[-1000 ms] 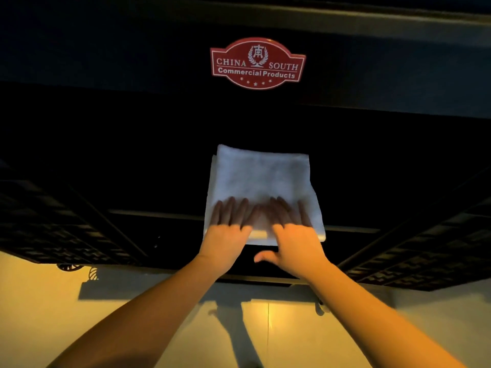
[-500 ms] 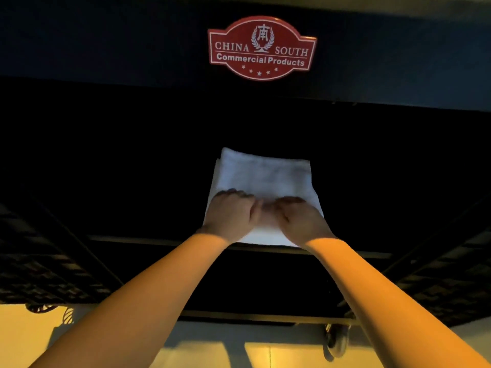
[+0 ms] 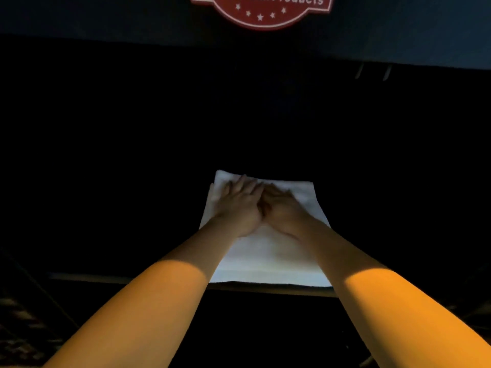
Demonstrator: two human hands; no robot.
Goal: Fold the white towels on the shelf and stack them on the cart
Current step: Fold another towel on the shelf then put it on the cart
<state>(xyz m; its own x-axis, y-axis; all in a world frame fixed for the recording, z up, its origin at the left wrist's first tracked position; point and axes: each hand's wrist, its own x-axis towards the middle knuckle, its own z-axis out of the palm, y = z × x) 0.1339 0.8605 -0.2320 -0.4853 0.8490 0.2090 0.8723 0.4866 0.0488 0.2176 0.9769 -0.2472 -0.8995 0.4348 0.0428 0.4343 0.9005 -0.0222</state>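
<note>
Towel [image 3: 268,251] folded on dark shelf, left hand [image 3: 239,205] and right hand [image 3: 281,208] flat, fingers straight, pressing its far half; next: grip, lift to cart.

Dim scene, mostly black. Dark panel [image 3: 106,19] across the top with a red badge [image 3: 261,11], white stars and partial text "Products". Warm orange light from below. Dark lattice surface [image 3: 21,328] bottom left; detail unclear.
</note>
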